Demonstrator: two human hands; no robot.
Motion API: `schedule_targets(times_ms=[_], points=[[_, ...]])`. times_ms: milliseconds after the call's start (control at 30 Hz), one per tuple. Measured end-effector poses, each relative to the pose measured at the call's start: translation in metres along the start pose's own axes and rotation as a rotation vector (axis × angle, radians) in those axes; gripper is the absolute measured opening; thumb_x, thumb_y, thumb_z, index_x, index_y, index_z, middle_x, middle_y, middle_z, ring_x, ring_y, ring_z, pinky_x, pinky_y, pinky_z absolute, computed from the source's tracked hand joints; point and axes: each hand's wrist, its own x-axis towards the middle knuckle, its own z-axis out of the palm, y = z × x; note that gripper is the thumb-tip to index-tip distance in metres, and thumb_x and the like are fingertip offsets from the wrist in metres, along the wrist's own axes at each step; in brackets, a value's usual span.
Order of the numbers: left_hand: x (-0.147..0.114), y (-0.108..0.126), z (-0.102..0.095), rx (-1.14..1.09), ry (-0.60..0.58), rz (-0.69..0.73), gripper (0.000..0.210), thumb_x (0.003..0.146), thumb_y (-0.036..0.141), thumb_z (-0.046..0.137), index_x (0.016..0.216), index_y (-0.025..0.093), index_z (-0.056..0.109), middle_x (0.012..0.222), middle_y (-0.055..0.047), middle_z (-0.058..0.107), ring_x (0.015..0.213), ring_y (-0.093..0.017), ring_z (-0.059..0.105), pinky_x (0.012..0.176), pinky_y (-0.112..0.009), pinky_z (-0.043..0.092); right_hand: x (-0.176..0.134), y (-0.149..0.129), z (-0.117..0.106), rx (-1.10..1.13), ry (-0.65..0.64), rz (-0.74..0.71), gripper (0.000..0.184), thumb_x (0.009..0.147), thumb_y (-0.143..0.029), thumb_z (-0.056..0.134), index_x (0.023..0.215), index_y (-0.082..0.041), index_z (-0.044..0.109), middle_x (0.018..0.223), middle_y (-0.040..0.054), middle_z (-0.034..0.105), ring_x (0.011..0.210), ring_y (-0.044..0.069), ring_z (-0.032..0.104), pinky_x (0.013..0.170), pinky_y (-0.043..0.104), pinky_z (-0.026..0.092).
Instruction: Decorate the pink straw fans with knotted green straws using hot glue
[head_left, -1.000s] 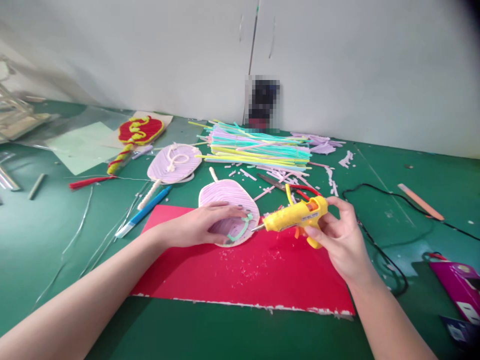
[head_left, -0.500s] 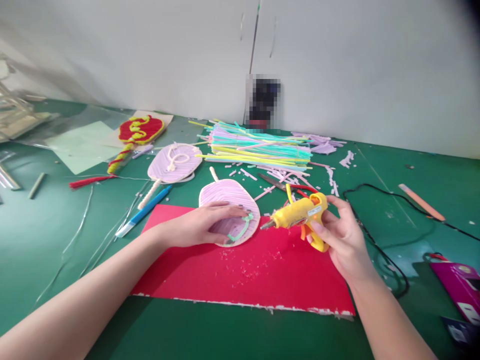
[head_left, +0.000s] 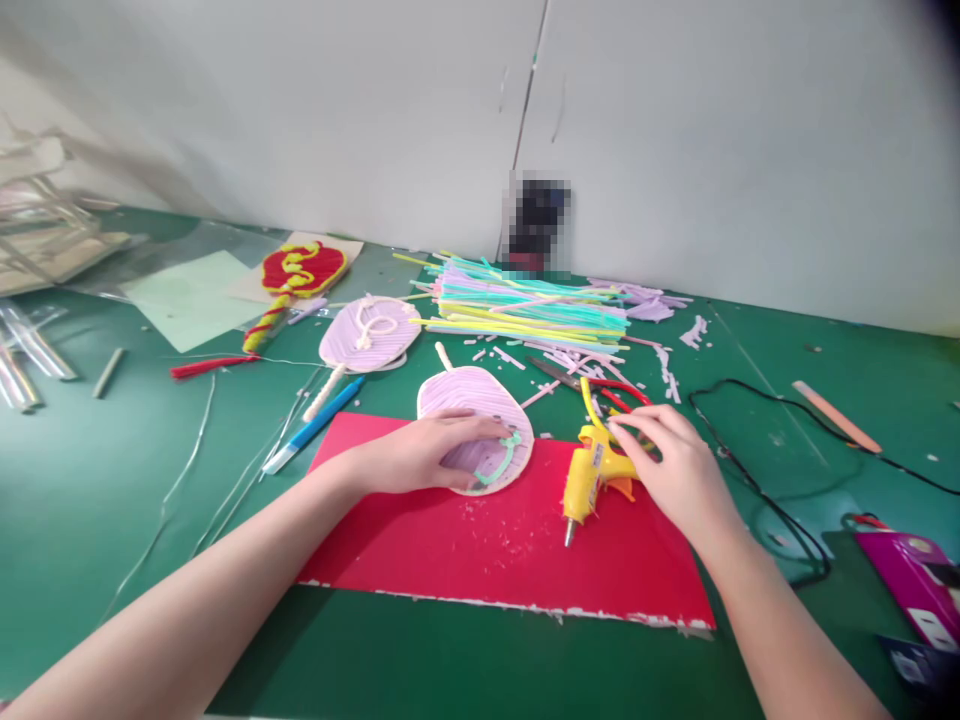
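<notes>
Glue gun [head_left: 582, 482]'s swung round since a second ago, nozzle now pointing back my way, just left of my right grip [head_left: 671, 460]. That one's bunched narrow at the gun's back end; from where I'm driving I can't tell if it's really holding it. My left grip [head_left: 412, 450] is spread flat on the purple fan [head_left: 472, 390], which overlaps the red sheet [head_left: 480, 570]. Pipe cleaners [head_left: 532, 305] lie beyond both grips on the worktop [head_left: 360, 650].
</notes>
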Motion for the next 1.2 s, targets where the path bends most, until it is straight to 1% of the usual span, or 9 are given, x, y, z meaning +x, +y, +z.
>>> schedule_targets(times_ms=[67,167,267,367,433,567,733,1033,1200], points=[[0.0,0.001,-0.001,-0.006,0.002,0.012,0.059,0.079,0.034,0.059,0.133,0.03,0.038,0.14,-0.002,0.041,0.132,-0.026,0.029,0.106,-0.038,0.027,-0.003,-0.012,-0.005,-0.073,0.017,0.004,0.024,0.088,-0.034,0.044,0.095,-0.021,0.063,0.095,0.0078,0.06,0.088,0.022,0.06,0.074,0.034,0.049],[-0.001,0.003,-0.002,-0.013,0.003,0.022,0.058,0.078,0.031,0.06,0.133,0.028,0.039,0.139,-0.002,0.042,0.131,-0.025,0.031,0.107,-0.037,0.026,-0.006,-0.035,-0.014,-0.138,-0.078,0.024,0.024,0.088,-0.035,0.042,0.099,-0.022,0.06,0.095,0.0073,0.06,0.083,0.021,0.061,0.068,0.032,0.05],[-0.001,0.003,-0.002,-0.009,-0.006,0.024,0.058,0.079,0.029,0.059,0.133,0.027,0.038,0.139,-0.003,0.042,0.132,-0.026,0.029,0.108,-0.038,0.024,-0.007,-0.057,-0.017,-0.238,-0.113,0.008,0.025,0.088,-0.037,0.042,0.098,-0.023,0.06,0.095,0.0075,0.06,0.081,0.021,0.061,0.06,0.03,0.049],[-0.001,0.001,-0.001,-0.004,0.003,0.044,0.06,0.078,0.027,0.06,0.133,0.026,0.038,0.138,-0.003,0.042,0.131,-0.026,0.03,0.107,-0.038,0.025,-0.006,-0.074,-0.014,-0.409,-0.185,0.032,0.027,0.088,-0.038,0.042,0.101,-0.023,0.059,0.091,0.0076,0.06,0.067,0.019,0.062,0.044,0.027,0.041],[-0.001,-0.001,0.0,-0.002,0.017,0.069,0.061,0.077,0.026,0.06,0.133,0.026,0.038,0.138,-0.003,0.043,0.129,-0.026,0.032,0.105,-0.036,0.028,-0.005,-0.082,-0.013,-0.522,-0.258,0.063,0.028,0.087,-0.038,0.042,0.104,-0.022,0.059,0.085,0.0069,0.06,0.058,0.017,0.06,0.041,0.026,0.036],[0.0,-0.005,0.002,0.003,0.038,0.105,0.06,0.076,0.025,0.06,0.132,0.027,0.039,0.136,-0.004,0.045,0.128,-0.026,0.034,0.103,-0.036,0.029,0.0,-0.095,-0.015,-0.64,-0.363,0.11,0.03,0.089,-0.035,0.038,0.105,-0.022,0.06,0.084,0.0065,0.06,0.06,0.017,0.062,0.044,0.024,0.035],[0.0,-0.006,0.003,-0.013,0.047,0.119,0.059,0.076,0.026,0.06,0.132,0.026,0.039,0.134,-0.005,0.046,0.125,-0.026,0.038,0.102,-0.036,0.03,0.004,-0.102,-0.012,-0.682,-0.459,0.137,0.037,0.092,-0.036,0.031,0.103,-0.018,0.061,0.087,0.0097,0.059,0.063,0.017,0.064,0.046,0.023,0.037],[0.001,-0.008,0.004,-0.008,0.043,0.153,0.058,0.076,0.027,0.062,0.13,0.024,0.042,0.133,-0.005,0.048,0.125,-0.025,0.037,0.107,-0.037,0.024,0.006,-0.11,-0.001,-0.805,-0.483,0.069,0.035,0.092,-0.025,0.031,0.094,-0.008,0.062,0.081,0.0141,0.061,0.058,0.019,0.064,0.046,0.024,0.04],[0.0,-0.006,0.004,-0.01,0.052,0.143,0.058,0.074,0.026,0.063,0.129,0.023,0.043,0.133,-0.006,0.048,0.125,-0.026,0.037,0.105,-0.037,0.027,0.012,-0.113,0.002,-0.786,-0.542,0.116,0.038,0.093,-0.025,0.03,0.084,-0.008,0.063,0.077,0.014,0.062,0.058,0.019,0.065,0.048,0.025,0.043]])
